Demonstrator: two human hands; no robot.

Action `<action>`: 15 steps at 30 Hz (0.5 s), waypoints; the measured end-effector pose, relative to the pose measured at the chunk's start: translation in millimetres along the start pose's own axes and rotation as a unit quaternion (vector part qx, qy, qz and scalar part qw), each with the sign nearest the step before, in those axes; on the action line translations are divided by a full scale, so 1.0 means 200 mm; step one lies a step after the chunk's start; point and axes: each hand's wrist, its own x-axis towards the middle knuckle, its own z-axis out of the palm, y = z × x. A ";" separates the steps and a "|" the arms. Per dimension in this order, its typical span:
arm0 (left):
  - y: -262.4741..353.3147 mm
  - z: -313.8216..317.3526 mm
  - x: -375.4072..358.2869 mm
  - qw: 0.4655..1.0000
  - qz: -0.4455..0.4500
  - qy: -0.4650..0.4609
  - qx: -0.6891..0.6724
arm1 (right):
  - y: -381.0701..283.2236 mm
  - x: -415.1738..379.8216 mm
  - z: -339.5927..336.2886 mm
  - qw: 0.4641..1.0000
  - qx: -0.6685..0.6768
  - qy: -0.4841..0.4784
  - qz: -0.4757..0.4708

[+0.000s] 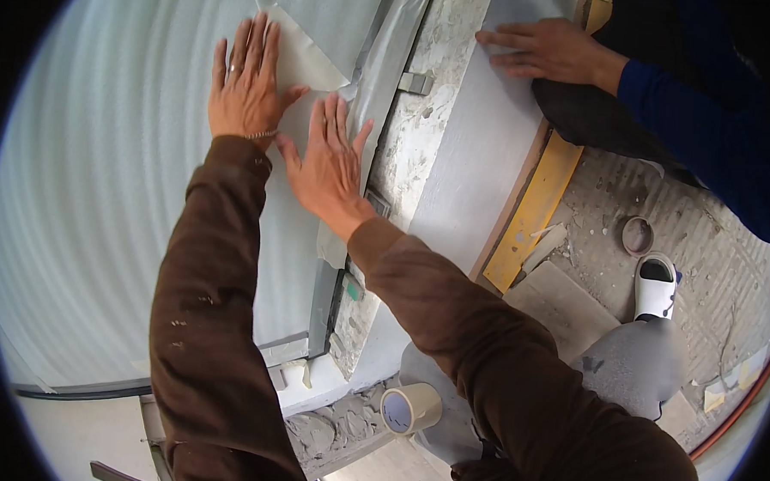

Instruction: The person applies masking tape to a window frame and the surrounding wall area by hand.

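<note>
We hold our left hand (250, 93) and right hand (331, 165) palm down with fingers extended, pinching nothing that we can see, against the rippled, pale translucent sheet (104, 185). The flattened palms probably spread our pressure so the covering lies smooth near its edge. The cream, straight-edged tape-like strip (314, 55) lies on that sheet, right beside our left fingers and just beyond our right fingertips. A co-worker's hand (544, 51) rests on the smooth grey board (479, 150), perhaps for steadiness.
</note>
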 end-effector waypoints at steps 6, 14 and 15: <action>0.06 0.01 -0.05 0.994 -0.051 -0.043 0.088 | 0.05 0.06 -0.02 0.991 0.009 0.090 -0.101; 0.03 0.13 -0.07 0.998 -0.045 -0.005 0.043 | 0.01 0.19 -0.08 0.999 -0.014 0.006 0.034; 0.01 0.14 -0.08 0.999 -0.025 0.036 -0.008 | 0.00 0.21 -0.10 0.999 -0.013 0.004 0.033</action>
